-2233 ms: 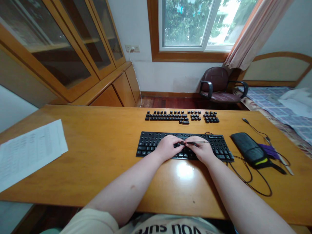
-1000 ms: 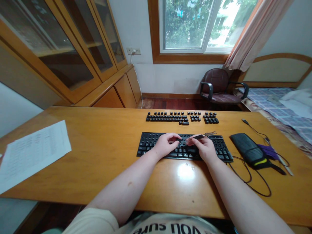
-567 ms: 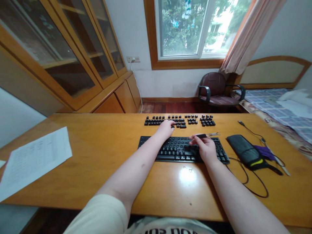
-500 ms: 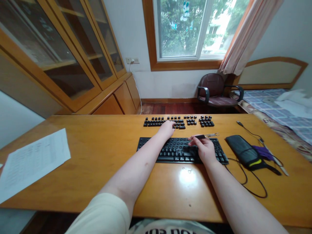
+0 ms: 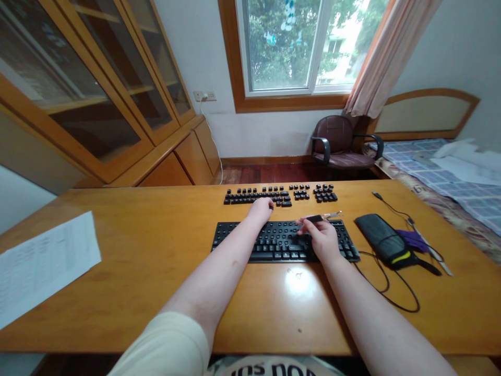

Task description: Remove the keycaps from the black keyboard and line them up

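Note:
A black keyboard point(image 5: 274, 240) lies in the middle of the wooden desk point(image 5: 156, 250). Behind it, several loose black keycaps point(image 5: 250, 197) are laid out in rows. My left hand point(image 5: 261, 209) reaches over the keyboard to those rows, fingers curled down onto the keycaps; whether it grips one is hidden. My right hand point(image 5: 319, 237) rests on the keyboard's right half and pinches a thin tool with a black handle and a metal tip point(image 5: 324, 216) that points right.
A black pouch point(image 5: 381, 240) with a yellow stripe, a purple item point(image 5: 410, 237) and cables point(image 5: 391, 292) lie right of the keyboard. A printed sheet point(image 5: 39, 261) sits at the desk's left end. Behind the desk are a glass-front cabinet point(image 5: 97, 99), an armchair point(image 5: 336, 143) and a bed point(image 5: 450, 177).
My left hand has left the keyboard and reached forward to the rows of loose keycaps. My right hand stayed on the keyboard with the tool. The view shifted slightly.

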Demonstrator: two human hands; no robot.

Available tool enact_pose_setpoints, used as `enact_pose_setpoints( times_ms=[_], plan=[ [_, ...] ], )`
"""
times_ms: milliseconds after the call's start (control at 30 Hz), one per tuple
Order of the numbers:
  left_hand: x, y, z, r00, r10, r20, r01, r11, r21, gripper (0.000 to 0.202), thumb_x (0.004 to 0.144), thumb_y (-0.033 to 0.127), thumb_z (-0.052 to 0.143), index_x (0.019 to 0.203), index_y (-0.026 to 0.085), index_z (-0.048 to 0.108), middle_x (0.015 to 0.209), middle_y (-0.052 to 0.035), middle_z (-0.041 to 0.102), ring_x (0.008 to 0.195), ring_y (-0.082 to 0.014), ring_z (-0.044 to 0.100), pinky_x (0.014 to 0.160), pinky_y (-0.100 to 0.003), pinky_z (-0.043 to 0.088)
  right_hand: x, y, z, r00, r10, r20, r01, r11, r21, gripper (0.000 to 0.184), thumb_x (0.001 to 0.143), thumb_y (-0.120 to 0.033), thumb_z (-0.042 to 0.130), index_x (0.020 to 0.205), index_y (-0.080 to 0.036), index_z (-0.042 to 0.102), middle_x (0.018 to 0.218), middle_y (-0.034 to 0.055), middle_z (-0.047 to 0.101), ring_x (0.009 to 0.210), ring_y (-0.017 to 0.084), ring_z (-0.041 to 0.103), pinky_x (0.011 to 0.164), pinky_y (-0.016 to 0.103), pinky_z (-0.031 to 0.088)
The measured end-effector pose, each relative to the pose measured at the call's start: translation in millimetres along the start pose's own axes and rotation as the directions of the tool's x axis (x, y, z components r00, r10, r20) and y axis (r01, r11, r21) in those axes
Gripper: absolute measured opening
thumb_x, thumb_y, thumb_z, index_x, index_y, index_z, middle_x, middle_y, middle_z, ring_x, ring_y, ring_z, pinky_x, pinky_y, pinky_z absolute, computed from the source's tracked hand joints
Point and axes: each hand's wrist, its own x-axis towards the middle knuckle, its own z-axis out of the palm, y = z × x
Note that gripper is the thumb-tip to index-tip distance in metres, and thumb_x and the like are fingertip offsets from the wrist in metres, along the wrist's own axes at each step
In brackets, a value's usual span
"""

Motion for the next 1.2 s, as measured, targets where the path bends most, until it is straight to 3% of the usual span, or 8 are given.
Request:
enact_pose_setpoints(
  times_ms=[433, 967, 1200],
  plan=[
    [1.5, -5.2, 4.2, 0.996, -0.071, -0.045, 0.073, 0.997, 0.030, 0.018, 0.076, 0.024, 0.061, 0.092, 0.022, 0.068, 0.101, -0.0054, 0.065, 0.093, -0.0197, 0.059, 0.084, -0.028, 0.045, 0.3, -3.3, 0.5, 1.000, 0.002, -0.020, -0.002, 1.000, -0.020, 0.026, 0.073, -0.041, 0.065, 0.068, -0.016, 0.064, 0.053, 0.0021, 0.062, 0.056, 0.018, 0.063, 0.061, 0.031, 0.050],
    [1.0, 0.6, 7.0, 0.995, -0.074, -0.064, 0.080, 0.993, 0.085, 0.020, 0.081, 0.029, 0.054, 0.097, 0.027, 0.065, 0.101, -0.0028, 0.067, 0.094, -0.0191, 0.059, 0.084, -0.029, 0.043, 1.7, 0.3, 1.5, 0.999, 0.024, -0.024, -0.023, 1.000, 0.012, 0.028, 0.070, -0.042, 0.067, 0.074, -0.015, 0.065, 0.073, 0.0073, 0.070, 0.048, 0.013, 0.056, 0.054, 0.028, 0.048],
    [1.9, 1.4, 7.3, 0.995, -0.074, -0.063, 0.079, 0.994, 0.076, 0.022, 0.083, 0.027, 0.051, 0.099, 0.027, 0.065, 0.103, -0.0027, 0.067, 0.094, -0.0189, 0.059, 0.084, -0.028, 0.043, 1.9, 0.4, 1.4, 0.999, 0.016, -0.029, -0.015, 1.000, 0.016, 0.029, 0.070, -0.044, 0.067, 0.075, -0.015, 0.065, 0.071, 0.0074, 0.070, 0.049, 0.014, 0.058, 0.053, 0.029, 0.048]
  ],
)
